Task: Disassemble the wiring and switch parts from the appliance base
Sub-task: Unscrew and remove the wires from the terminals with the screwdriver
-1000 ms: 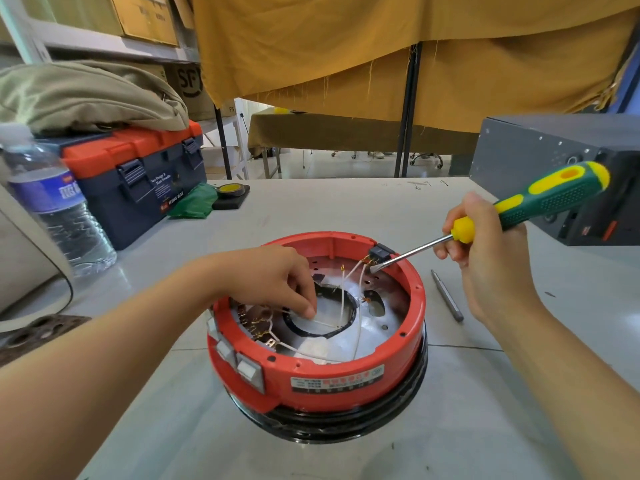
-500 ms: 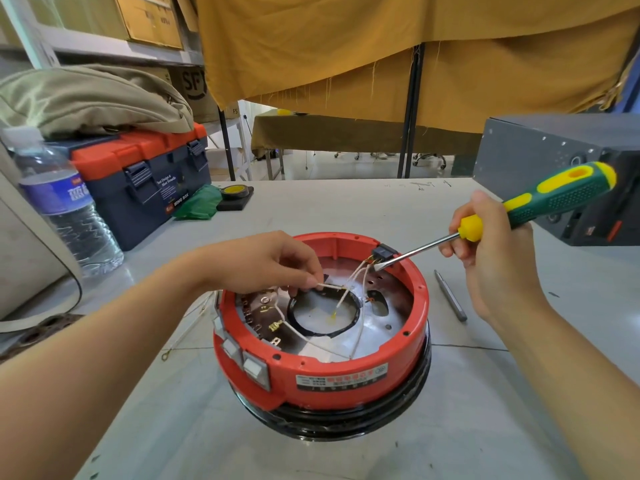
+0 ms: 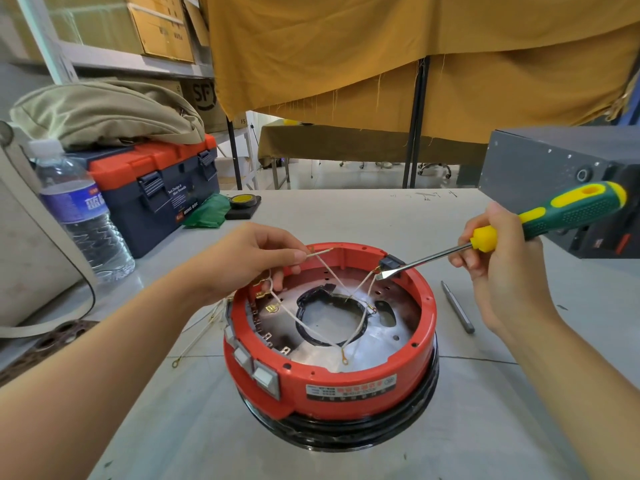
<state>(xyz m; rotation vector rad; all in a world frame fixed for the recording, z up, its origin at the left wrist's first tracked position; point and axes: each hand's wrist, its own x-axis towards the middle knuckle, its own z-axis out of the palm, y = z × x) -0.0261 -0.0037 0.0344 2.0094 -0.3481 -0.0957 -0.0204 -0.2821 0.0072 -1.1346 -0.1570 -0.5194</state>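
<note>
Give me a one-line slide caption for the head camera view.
Left hand pinches white wires above the red appliance base while right hand levers a screwdriver at the black switch.

We saw the left hand (image 3: 242,261) pinching a white wire (image 3: 323,268) above the red appliance base (image 3: 332,341) on the surface (image 3: 485,410), while the right hand (image 3: 498,271) gripped a screwdriver (image 3: 519,226), its tip beside the black switch (image 3: 389,263) on the rim.

Red appliance base (image 3: 346,382) on a black ring, white wires (image 3: 358,289), green-and-yellow screwdriver (image 3: 554,214), navy-and-orange toolbox (image 3: 156,188).
</note>
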